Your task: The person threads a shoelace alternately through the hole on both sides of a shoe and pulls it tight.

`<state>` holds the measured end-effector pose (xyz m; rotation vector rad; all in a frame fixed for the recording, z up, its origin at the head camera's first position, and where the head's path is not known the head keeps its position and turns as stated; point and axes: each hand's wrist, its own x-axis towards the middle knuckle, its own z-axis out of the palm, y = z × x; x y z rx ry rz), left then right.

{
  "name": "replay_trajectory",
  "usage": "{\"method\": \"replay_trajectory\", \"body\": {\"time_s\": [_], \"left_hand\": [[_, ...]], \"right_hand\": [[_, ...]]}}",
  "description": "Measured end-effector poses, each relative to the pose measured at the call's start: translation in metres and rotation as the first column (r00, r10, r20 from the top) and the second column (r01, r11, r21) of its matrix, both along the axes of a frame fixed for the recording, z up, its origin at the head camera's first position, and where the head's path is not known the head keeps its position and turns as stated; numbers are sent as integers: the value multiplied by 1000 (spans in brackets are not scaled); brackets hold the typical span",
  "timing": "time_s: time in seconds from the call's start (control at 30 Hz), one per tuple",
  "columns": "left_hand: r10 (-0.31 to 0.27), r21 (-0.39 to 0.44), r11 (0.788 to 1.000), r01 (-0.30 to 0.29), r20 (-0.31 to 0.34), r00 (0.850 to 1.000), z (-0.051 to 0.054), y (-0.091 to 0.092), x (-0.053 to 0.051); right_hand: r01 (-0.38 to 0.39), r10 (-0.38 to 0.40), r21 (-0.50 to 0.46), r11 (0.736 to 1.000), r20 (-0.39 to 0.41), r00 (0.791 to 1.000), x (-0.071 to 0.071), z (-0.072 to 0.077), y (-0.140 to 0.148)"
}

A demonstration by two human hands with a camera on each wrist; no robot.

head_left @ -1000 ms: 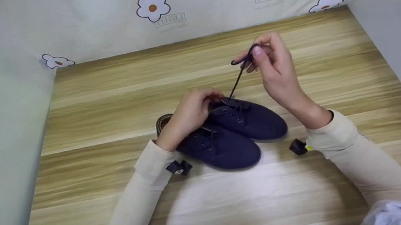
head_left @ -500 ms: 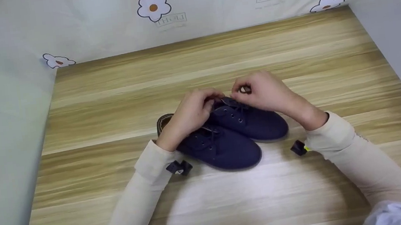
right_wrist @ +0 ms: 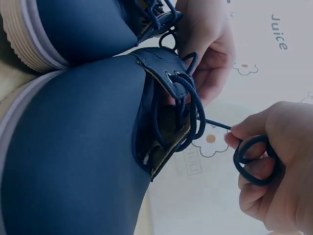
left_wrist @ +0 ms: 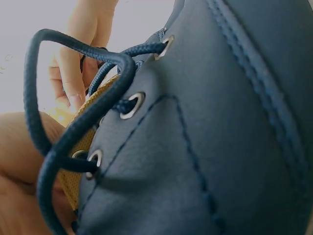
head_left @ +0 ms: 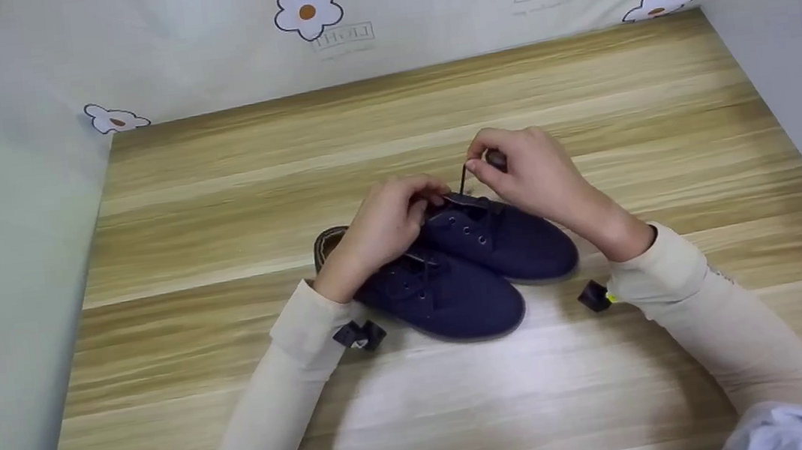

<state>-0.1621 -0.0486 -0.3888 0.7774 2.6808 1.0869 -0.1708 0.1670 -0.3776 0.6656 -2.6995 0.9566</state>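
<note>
Two navy lace-up shoes lie side by side in the head view, the far shoe (head_left: 524,245) and the near shoe (head_left: 474,303). My left hand (head_left: 386,223) reaches over the near shoe and grips the far one by its upper near the tongue. Just beyond that shoe, my right hand (head_left: 535,172) pinches its navy shoelace (right_wrist: 215,123), which runs taut from the eyelets. In the right wrist view the spare lace coils round the curled fingers of that hand. A slack lace loop (left_wrist: 30,93) on the near shoe fills the left wrist view's left side.
Both shoes rest on a wood-grain tabletop (head_left: 217,200). A pale, flower-printed sheet (head_left: 408,20) stands along the back and sides. Small black cameras sit at both cuffs, the left camera (head_left: 359,335) close to the near shoe.
The right hand came down from high above the far shoe to its eyelets, then drew back slightly with the lace pinched. The left hand and both shoes have stayed put.
</note>
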Motion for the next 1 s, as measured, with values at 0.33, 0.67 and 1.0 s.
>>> {"method": "replay_trajectory", "body": {"time_s": [0.33, 0.67, 1.0], "left_hand": [[-18, 3, 1000, 17, 12, 1000, 1, -3, 1], [-109, 76, 992, 100, 125, 986, 3, -8, 4], [-5, 398, 915, -70, 183, 983, 0, -3, 2]], "right_hand": [[18, -33, -392, 920, -32, 999, -1, 7, -2], [-1, 91, -341, 940, 248, 964, 1, -6, -4], [-281, 278, -37, 959, 318, 906, 4, -15, 2]]}}
